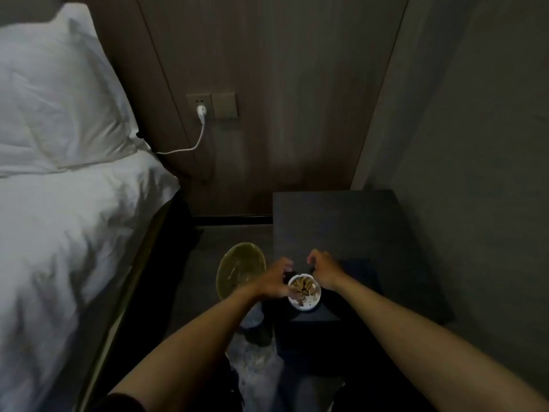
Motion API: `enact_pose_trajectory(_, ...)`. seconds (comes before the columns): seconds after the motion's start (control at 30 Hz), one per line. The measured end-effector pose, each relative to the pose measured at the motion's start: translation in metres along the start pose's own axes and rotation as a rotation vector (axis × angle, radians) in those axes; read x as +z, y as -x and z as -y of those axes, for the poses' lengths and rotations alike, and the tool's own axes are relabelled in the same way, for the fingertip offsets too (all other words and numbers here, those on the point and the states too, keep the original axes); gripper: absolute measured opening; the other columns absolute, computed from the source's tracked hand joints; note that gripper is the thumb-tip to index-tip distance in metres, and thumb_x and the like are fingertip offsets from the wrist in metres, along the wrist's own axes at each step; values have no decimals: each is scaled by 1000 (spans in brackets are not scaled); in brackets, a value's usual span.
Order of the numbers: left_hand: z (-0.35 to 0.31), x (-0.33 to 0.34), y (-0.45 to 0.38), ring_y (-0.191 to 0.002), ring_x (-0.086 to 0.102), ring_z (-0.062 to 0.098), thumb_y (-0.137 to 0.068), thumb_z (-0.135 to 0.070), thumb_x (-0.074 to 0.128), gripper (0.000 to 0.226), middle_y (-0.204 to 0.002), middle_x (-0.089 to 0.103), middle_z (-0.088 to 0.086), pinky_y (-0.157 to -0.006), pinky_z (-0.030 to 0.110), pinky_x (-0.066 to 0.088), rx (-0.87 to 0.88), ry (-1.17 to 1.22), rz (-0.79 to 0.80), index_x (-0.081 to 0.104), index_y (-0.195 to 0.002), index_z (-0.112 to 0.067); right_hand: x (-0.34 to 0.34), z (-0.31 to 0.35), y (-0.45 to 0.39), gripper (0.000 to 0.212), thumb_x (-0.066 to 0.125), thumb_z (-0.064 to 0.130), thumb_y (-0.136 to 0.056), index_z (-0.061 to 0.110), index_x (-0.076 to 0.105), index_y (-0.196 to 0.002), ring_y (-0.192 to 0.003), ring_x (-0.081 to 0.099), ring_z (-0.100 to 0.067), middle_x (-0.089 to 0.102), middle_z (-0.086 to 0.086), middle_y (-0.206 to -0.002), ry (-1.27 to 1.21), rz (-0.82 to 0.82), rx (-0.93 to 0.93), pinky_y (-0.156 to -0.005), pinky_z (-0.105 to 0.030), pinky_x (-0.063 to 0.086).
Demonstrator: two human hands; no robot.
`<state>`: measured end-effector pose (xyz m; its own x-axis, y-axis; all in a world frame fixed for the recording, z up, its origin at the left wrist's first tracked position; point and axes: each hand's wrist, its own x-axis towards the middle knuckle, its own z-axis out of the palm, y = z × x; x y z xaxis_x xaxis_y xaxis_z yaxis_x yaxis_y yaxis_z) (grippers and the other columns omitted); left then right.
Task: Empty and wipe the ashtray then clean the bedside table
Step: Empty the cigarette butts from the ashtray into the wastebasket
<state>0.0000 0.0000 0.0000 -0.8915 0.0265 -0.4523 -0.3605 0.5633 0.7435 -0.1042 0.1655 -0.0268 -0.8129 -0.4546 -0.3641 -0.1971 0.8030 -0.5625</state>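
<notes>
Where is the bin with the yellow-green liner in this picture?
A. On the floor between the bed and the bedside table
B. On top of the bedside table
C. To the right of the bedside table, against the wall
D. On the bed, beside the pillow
A: the bin stands on the floor, left of the bedside table and right of the bed, just beyond the left hand.
</notes>
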Motion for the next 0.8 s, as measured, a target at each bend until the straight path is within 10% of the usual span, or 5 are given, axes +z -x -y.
enact_pose_trajectory(0.23,32,18,-19,-111,56,16,-42,-61,89,102,-123,55,-4,-98,43,49,98,-294,-69,47,-127,-24,4,-13,13,27,70,16,-82,22,49,-98,-101,60,-25,61,-8,-116,179,160,-5,-79,-32,48)
enact_pose_trajectory(0.8,26,8,-7,-103,62,14,-54,-26,96,69,-114,64,-1,-92,38,53,200,-167,-163,62,-113,-15,-9,-22,18,75,93,13,-50,23,58,-115,-100,65,-17,67,5,-109,-23,236,-139,-85,-40,58)
